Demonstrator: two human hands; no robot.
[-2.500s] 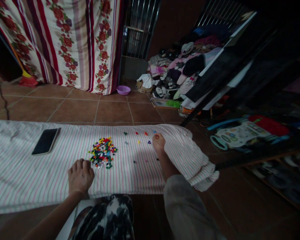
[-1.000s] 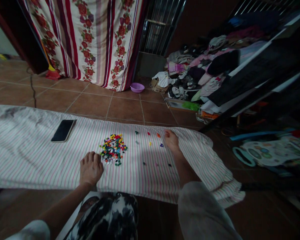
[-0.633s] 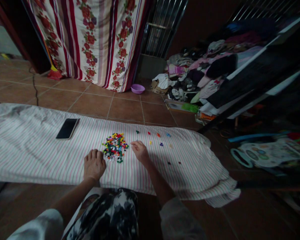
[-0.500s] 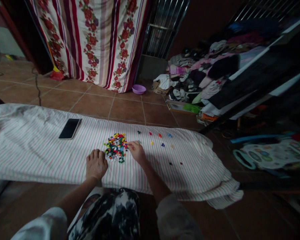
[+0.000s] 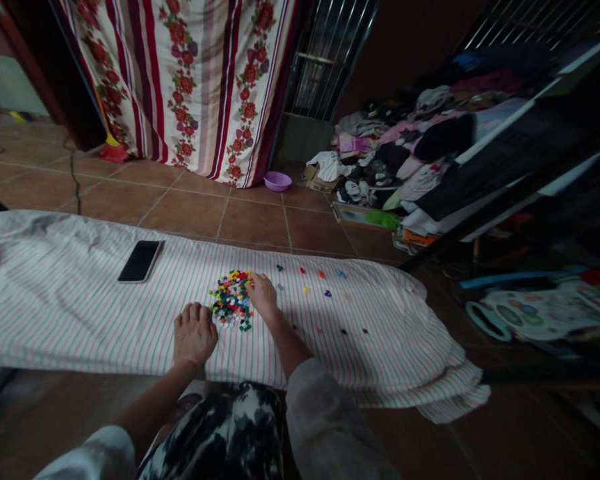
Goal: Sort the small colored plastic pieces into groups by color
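A pile of small, many-coloured plastic pieces (image 5: 233,303) lies on a striped cloth (image 5: 70,320). At the pile's right edge is my right hand (image 5: 263,295), its fingers drawn together and pointing into the pieces; anything between the fingertips is hidden. My left hand (image 5: 196,333) rests palm down on the cloth, fingers stretched out, just left of the pile. To the right, little groups lie apart by colour: green (image 5: 279,268), red (image 5: 303,270), orange (image 5: 321,273), light blue (image 5: 341,273), yellow (image 5: 306,289) and dark blue (image 5: 328,293). Several single dark pieces (image 5: 344,331) lie nearer me.
A phone (image 5: 141,261) lies on the cloth at left. Beyond the cloth's far edge are a tiled floor, a purple basin (image 5: 278,181) and a flowered curtain (image 5: 185,87). Heaped clothes (image 5: 395,147) fill the back right.
My right hand has moved slightly left, from beside the pile onto its right edge. Pieces its forearm covered at the lower right now show. My left hand stays in place.
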